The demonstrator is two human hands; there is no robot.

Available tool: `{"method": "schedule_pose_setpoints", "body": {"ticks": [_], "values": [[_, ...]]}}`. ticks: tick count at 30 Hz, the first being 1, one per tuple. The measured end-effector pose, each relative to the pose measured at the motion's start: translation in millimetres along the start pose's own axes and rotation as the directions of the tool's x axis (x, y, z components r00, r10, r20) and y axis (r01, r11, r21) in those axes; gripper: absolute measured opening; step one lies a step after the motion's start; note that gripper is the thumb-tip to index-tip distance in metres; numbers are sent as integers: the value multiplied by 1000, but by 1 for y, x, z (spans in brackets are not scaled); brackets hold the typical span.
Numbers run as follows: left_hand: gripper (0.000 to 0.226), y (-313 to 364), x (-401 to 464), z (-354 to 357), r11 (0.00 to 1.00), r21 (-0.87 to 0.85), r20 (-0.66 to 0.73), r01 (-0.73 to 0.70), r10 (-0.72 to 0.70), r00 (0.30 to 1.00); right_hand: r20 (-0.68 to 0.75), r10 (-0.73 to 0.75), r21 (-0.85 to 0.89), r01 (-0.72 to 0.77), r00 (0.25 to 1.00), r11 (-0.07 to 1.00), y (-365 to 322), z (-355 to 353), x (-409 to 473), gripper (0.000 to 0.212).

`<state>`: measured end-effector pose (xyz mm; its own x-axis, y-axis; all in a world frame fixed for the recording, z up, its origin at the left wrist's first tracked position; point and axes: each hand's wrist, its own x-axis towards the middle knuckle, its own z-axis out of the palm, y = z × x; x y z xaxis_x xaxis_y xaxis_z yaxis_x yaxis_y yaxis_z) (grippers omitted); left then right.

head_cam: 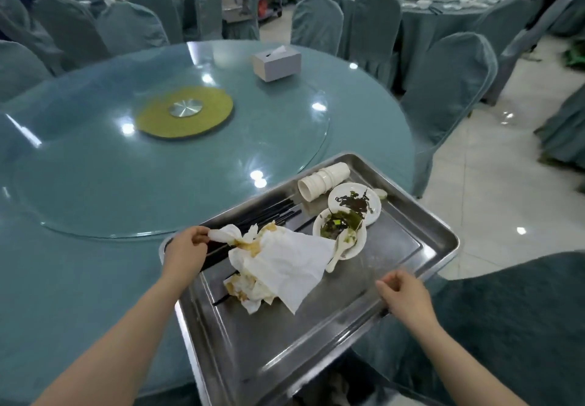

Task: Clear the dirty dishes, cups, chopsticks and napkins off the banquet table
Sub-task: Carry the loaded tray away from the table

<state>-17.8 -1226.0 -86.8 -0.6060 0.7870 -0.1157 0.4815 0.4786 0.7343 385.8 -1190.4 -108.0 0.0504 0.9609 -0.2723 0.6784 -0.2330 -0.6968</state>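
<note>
A steel tray (pixel 316 336) rests on the near right edge of the round banquet table (pixel 95 279). On it lie stained white napkins (pixel 285 266), black chopsticks (pixel 269 212), a stack of white cups (pixel 323 180) on its side, a dirty plate (pixel 373 206) and a bowl (pixel 356 244) with greens and a white spoon (pixel 340 247). My left hand (pixel 185 250) pinches a corner of the napkins at the tray's left rim. My right hand (pixel 405 294) grips the tray's right rim.
A glass turntable (pixel 158 190) with a yellow centre mat (pixel 186 112) covers the table. A grey tissue box (pixel 277 63) stands at its far side. Covered chairs (pixel 443 95) ring the table; one (pixel 506 326) is close at my right. Other laid tables stand behind.
</note>
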Motion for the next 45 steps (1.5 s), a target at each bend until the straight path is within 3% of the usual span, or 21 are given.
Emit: {"method": "schedule_pose_setpoints", "body": {"ticks": [5,11,14,20,25,36,45], "values": [[38,3,47,-1,973,146,15,-177,177,984,-198,211,104,-193,957,976,-4,27,-52,28],[45,-1,106,14,863,331,376,-382,251,892,-221,358,208,-315,907,926,-27,79,-83,81],[45,-3,118,24,838,344,492,-423,222,842,-217,415,246,-362,884,899,-38,97,-86,93],[42,-4,126,34,853,329,513,-405,198,835,-241,454,358,-356,858,863,-42,102,-87,87],[22,-12,124,44,879,296,527,-373,175,832,-252,519,459,-371,817,807,-34,89,-88,93],[57,-7,84,58,832,231,564,-505,308,766,-427,459,401,-292,779,868,-12,55,-92,76],[66,78,40,54,765,124,592,-633,455,665,-510,341,384,-145,790,912,0,-36,-101,71]]}}
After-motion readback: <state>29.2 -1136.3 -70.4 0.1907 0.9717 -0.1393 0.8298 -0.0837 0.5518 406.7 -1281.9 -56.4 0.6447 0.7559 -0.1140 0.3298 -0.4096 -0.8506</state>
